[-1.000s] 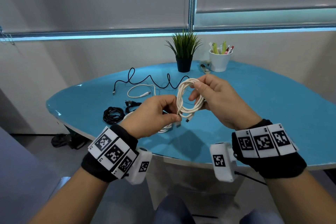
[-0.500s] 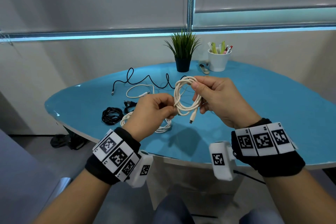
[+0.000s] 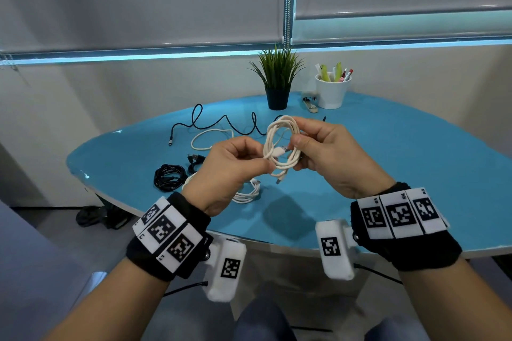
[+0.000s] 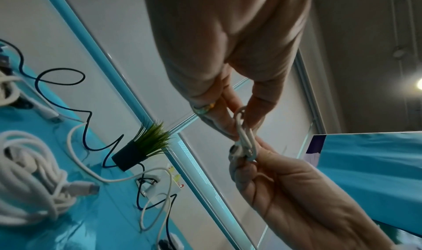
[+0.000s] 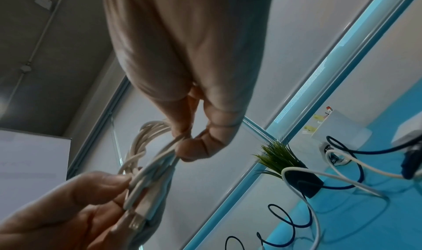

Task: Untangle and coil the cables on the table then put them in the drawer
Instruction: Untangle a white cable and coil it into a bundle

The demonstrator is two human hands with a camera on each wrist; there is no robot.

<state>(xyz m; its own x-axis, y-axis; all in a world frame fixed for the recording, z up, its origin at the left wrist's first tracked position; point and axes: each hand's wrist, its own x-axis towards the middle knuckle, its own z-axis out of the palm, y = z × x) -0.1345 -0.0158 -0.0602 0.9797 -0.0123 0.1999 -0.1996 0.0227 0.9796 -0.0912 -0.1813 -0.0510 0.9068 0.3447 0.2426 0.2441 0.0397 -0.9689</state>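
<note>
I hold a coiled white cable up over the blue table. My right hand pinches the coil's right side between thumb and fingers. My left hand pinches its lower strands. One plug lies across the coil's middle and another hangs below it. The left wrist view shows the left hand and the coil edge-on. In the right wrist view my right hand grips the coil. No drawer is in view.
On the table lie a wavy black cable, a loose white cable, a coiled black cable, a small black cable and a coiled white cable. A potted plant and a pen cup stand at the back.
The coil has been turned in my hands. A plug that hung below now lies across the coil's middle. My left hand has shifted its pinch slightly.
</note>
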